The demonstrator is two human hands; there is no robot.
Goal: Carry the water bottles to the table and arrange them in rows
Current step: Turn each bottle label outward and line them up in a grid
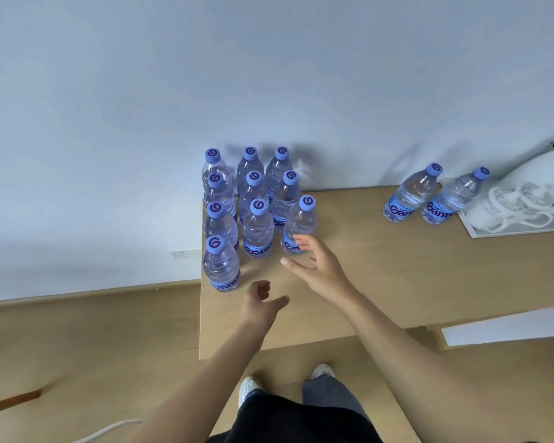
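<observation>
Several clear water bottles with blue caps stand upright in three rows at the left end of the wooden table. The nearest one in the left row stands at the table's left edge. The front bottle of the right row is just beyond my right hand, whose fingers are spread and hold nothing; whether they touch the bottle I cannot tell. My left hand hovers open over the table, in front of the middle row. Two more bottles stand apart at the far right.
A white ornament on a white tray stands at the table's right end beside the two separate bottles. A pale wall runs behind the table with a socket low down. Wooden floor lies to the left and below; my feet are at the table's front edge.
</observation>
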